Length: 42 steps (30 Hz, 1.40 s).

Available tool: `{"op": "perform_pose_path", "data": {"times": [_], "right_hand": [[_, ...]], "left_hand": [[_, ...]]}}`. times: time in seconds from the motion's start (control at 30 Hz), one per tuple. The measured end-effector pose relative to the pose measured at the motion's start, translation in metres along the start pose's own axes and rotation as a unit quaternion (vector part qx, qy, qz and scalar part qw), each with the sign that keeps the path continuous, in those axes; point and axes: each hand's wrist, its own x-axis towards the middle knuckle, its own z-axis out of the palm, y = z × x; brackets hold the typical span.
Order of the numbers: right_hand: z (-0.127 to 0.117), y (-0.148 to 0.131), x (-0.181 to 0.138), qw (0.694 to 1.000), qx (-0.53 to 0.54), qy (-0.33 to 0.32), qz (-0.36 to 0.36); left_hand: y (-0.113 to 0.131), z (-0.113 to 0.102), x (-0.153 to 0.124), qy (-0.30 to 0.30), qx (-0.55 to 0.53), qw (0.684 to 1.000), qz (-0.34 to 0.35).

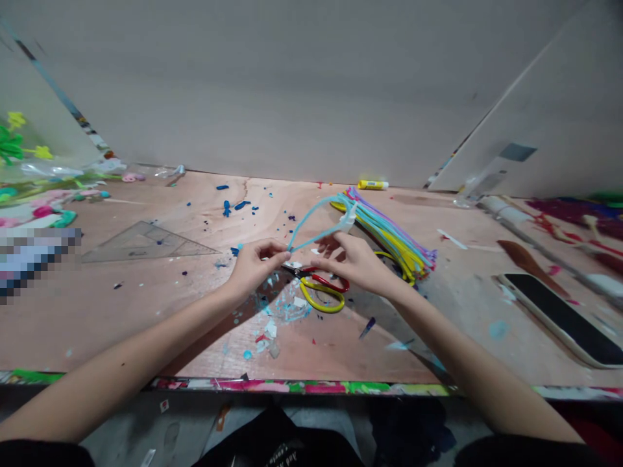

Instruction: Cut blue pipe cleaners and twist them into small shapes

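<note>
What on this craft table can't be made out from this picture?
Head view:
Red-and-yellow-handled scissors: blades partly hidden by the left hand and right hand.
Multicoloured object at the left edge: pixelated and cut off.
Black-faced flat slab at the right edge: cut off by the frame.

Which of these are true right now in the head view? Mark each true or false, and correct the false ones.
The left hand and right hand both hold a light-blue pipe cleaner: true.
The right hand holds the scissors: false; they lie on the table beneath the hands.
A bundle of multicoloured pipe cleaners lies right of the hands: true.
The clear set square stands upright: false; it lies flat, left of the hands.
A yellow glue stick lies near the table's far edge: true.
</note>
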Motion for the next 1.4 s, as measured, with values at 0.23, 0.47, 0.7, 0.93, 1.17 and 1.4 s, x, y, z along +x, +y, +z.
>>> {"op": "perform_pose_path", "data": {"times": [0.23, 0.47, 0.7, 0.93, 1.17, 1.4], "right_hand": [[-0.004, 0.001, -0.016, 0.944, -0.296, -0.146, -0.02], [0.009, -0.004, -0.018, 0.901, -0.403, -0.154, -0.036], [0.003, 0.005, -0.012, 0.945, -0.32, -0.061, 0.019], [-0.002, 0.001, -0.006, 0.945, 0.3, 0.038, 0.122], [-0.007, -0.018, -0.009, 0.883, 0.445, 0.054, 0.141], [-0.005, -0.019, -0.016, 0.8, 0.575, -0.117, 0.128]], "left_hand": [[0.003, -0.011, 0.008, 0.092, -0.075, 0.993, -0.014], [0.008, -0.014, 0.006, 0.117, -0.026, 0.993, 0.016], [-0.002, -0.022, 0.016, 0.164, 0.003, 0.984, 0.068], [-0.006, -0.021, 0.017, 0.171, 0.026, 0.982, 0.079], [-0.01, -0.021, 0.018, 0.168, 0.037, 0.981, 0.085], [-0.011, -0.019, 0.017, 0.18, 0.08, 0.975, 0.1]]}}
